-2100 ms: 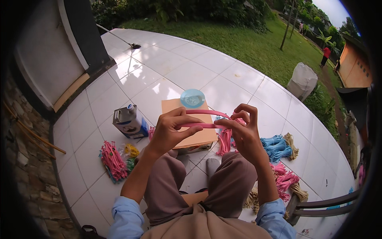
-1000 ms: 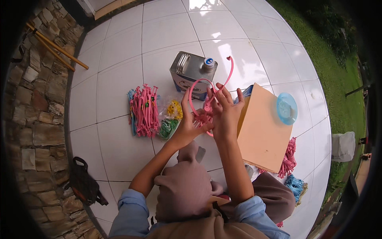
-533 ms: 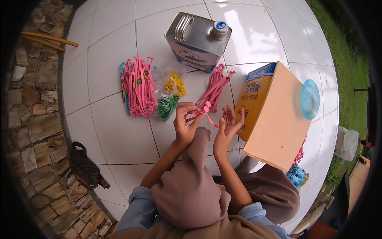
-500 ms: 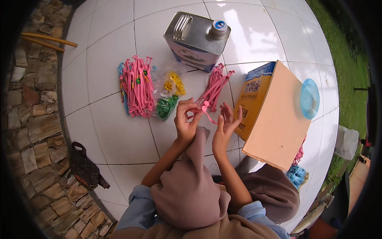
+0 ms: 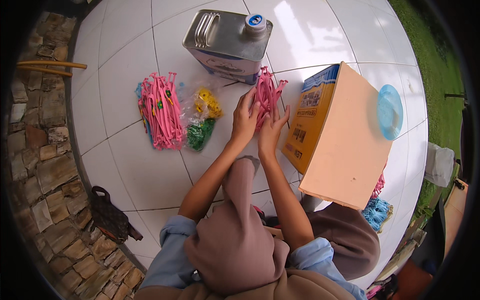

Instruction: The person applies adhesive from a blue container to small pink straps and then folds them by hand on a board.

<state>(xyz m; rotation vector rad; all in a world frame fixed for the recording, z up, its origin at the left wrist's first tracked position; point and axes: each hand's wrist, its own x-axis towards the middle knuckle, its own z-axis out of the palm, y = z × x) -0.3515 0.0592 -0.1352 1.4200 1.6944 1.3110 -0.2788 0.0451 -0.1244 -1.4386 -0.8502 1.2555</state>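
On the tiled floor in front of me, a small bundle of long pink straps with round knobbed ends [image 5: 268,92] lies between my two hands. My left hand [image 5: 243,120] is against its left side, fingers stretched along the straps and thumb over them. From the near right, my right hand [image 5: 271,131] cups the lower end, partly hiding it. To the left lies a bigger bundle of pink straps [image 5: 162,115] with small green and yellow pieces on it. Beside that are a clear bag of yellow pieces [image 5: 207,103] and a bag of green pieces [image 5: 199,134].
Beyond my hands stands a metal can [image 5: 227,45] with a white cap. At right is a yellow cardboard box [image 5: 350,140] with a light blue dish [image 5: 390,112] on it. A dark bag [image 5: 107,215] lies by the stone border [image 5: 55,170] at left.
Both hands have moved forward from holding a single pink strap up close to me, and now close around the small bundle. The view has shifted slightly.
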